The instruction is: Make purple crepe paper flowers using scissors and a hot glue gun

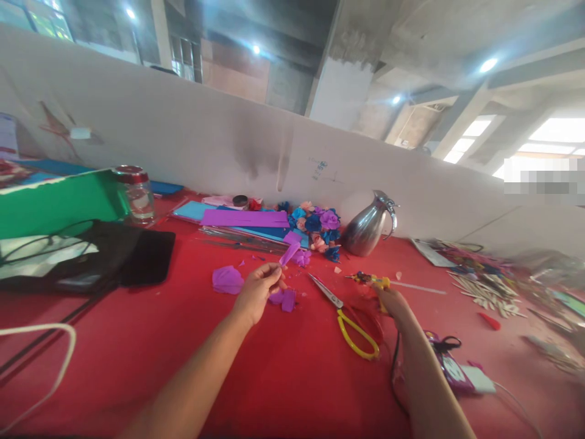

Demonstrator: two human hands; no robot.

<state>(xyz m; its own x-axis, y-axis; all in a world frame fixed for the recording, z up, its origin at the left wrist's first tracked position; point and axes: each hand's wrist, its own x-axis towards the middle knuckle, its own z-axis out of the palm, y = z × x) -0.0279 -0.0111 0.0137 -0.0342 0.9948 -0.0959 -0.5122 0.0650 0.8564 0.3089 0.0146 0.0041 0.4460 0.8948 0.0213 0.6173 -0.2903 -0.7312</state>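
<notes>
My left hand (pixel 260 291) pinches a twisted strip of purple crepe paper (pixel 289 251) above the red table (pixel 283 378). Loose purple pieces (pixel 227 280) lie beside and beyond it. At the right, my right hand (pixel 392 300) is closed around the handle of a yellow tool (pixel 382 284), whose dark, narrow tip points left. Its exact kind is hard to make out. Scissors (pixel 356 335) with yellow and red handles rest between my hands, blades pointing away to the left. Behind the strip sits a heap of blue, purple and peach paper flowers (pixel 315 222).
A steel jug (pixel 367 227) stands by the white partition (pixel 192 128). Flat paper sheets (pixel 244 218) and thin wires lie left of the flowers. A glass jar (pixel 139 198) and black bag (pixel 148 259) are at left; sticks (pixel 487 292) and a power strip (pixel 452 369) at right.
</notes>
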